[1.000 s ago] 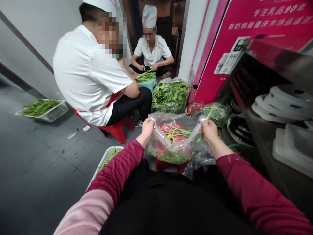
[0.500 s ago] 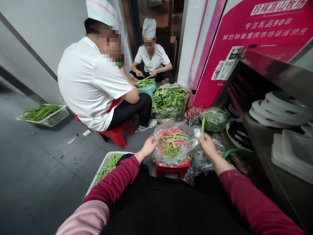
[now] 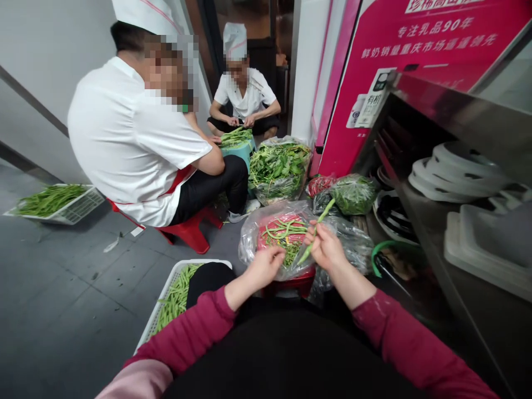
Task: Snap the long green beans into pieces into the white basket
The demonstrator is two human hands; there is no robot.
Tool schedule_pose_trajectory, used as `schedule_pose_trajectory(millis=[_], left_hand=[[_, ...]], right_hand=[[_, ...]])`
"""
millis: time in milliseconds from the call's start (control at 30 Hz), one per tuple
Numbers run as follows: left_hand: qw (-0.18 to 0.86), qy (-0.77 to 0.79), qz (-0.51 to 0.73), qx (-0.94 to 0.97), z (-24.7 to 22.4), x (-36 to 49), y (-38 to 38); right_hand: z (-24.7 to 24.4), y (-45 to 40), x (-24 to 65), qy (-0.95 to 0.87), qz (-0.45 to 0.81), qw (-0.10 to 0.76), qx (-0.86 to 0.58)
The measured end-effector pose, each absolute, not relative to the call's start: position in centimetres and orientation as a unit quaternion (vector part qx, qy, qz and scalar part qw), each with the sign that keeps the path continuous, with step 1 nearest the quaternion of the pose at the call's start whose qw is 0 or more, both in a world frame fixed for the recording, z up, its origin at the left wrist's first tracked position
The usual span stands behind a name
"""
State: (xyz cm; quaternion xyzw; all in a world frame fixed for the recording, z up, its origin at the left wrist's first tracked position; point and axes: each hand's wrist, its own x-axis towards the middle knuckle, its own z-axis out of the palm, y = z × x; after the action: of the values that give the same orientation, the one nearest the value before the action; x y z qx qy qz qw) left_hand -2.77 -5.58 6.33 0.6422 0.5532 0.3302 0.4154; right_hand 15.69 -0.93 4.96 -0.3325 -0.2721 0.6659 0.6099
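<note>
In my right hand (image 3: 326, 245) a long green bean (image 3: 316, 230) is gripped, slanting upward to the right. My left hand (image 3: 266, 269) is closed, thumb and fingers pressed together, close to the bean's lower end; anything between the fingertips is hidden. Beneath both hands, a clear plastic bag (image 3: 248, 233) lies spread over a red stool (image 3: 293, 285). Several long beans (image 3: 286, 226) rest on it, along with a heap of short green trimmings (image 3: 292, 252). By my left knee, a white basket (image 3: 143, 332) holds many cut bean pieces (image 3: 177, 296).
Two people in white hats sit ahead, one on a red stool (image 3: 195, 230), beside greens on a blue stool (image 3: 239, 151). A bag of leafy greens (image 3: 280, 169) stands nearby. At left is a basket of beans (image 3: 78, 213). A metal shelf (image 3: 440, 260) with white trays borders the right.
My hands have come inward from the plastic bag's edges and are now close together over it. The bean in my right hand has tilted from upright to slanting. The view has turned slightly right.
</note>
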Motion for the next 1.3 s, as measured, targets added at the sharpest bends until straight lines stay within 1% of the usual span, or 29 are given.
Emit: schedule_pose_trajectory(millis=[67, 100, 200, 300, 467, 533, 600, 667, 733, 800, 900, 967, 1000, 1067, 1133, 1200, 1267, 1300], left_hand=[[0.534, 0.536, 0.258, 0.601, 5.5, -0.9, -5.6], [0.579, 0.527, 0.245, 0.572, 5.1, -0.3, -5.4], [0.664, 0.486, 0.27, 0.5, 4.8, 0.2, -4.6], [0.701, 0.472, 0.277, 0.457, 5.2, -0.2, -3.6], [0.727, 0.504, 0.218, 0.412, 5.3, 0.1, -1.9], [0.736, 0.503, 0.217, 0.398, 5.0, 0.6, -1.3], [0.737, 0.497, 0.225, 0.398, 4.7, 1.0, -0.7], [0.71, 0.5, 0.235, 0.437, 4.5, 1.2, -0.3], [0.633, 0.511, 0.249, 0.526, 4.3, 1.2, 0.0], [0.534, 0.503, 0.249, 0.632, 4.2, 1.2, 0.0], [0.451, 0.456, 0.166, 0.749, 3.8, 0.9, 0.0], [0.391, 0.487, 0.111, 0.773, 3.2, 0.3, 0.2], [0.356, 0.515, 0.103, 0.773, 3.0, -0.1, 0.5], [0.31, 0.553, 0.127, 0.763, 2.6, -1.0, 1.2], [0.317, 0.557, 0.171, 0.748, 2.7, -1.9, 2.1], [0.369, 0.569, 0.216, 0.703, 3.4, -2.2, 2.8], [0.473, 0.575, 0.262, 0.614, 4.5, -2.2, 3.3], [0.534, 0.562, 0.284, 0.565, 5.1, -2.0, 3.6]], right_hand=[[5.2, -0.2, 14.5, -0.227, 0.683, 0.628, -0.296], [5.2, 0.2, 14.1, -0.213, 0.685, 0.636, -0.286], [4.9, 1.3, 13.7, -0.195, 0.683, 0.65, -0.27], [4.1, 2.2, 13.5, -0.209, 0.682, 0.646, -0.273], [2.8, 3.6, 13.3, -0.223, 0.677, 0.645, -0.276], [2.7, 4.1, 13.5, -0.225, 0.675, 0.652, -0.262], [2.7, 4.6, 13.8, -0.221, 0.67, 0.66, -0.26], [2.7, 5.0, 14.0, -0.202, 0.671, 0.661, -0.267], [2.5, 5.3, 14.1, -0.178, 0.69, 0.648, -0.27], [2.1, 5.5, 14.1, -0.168, 0.725, 0.611, -0.27], [1.6, 5.7, 14.2, -0.179, 0.755, 0.567, -0.278], [1.5, 5.8, 14.6, -0.194, 0.745, 0.57, -0.288], [1.5, 5.9, 14.7, -0.206, 0.736, 0.573, -0.295], [1.7, 5.9, 15.0, -0.236, 0.729, 0.561, -0.313], [2.0, 5.4, 14.9, -0.267, 0.744, 0.516, -0.33], [2.3, 4.6, 14.6, -0.297, 0.777, 0.443, -0.335], [2.6, 3.7, 14.2, -0.327, 0.806, 0.373, -0.322], [2.6, 3.4, 14.2, -0.337, 0.816, 0.351, -0.312]])
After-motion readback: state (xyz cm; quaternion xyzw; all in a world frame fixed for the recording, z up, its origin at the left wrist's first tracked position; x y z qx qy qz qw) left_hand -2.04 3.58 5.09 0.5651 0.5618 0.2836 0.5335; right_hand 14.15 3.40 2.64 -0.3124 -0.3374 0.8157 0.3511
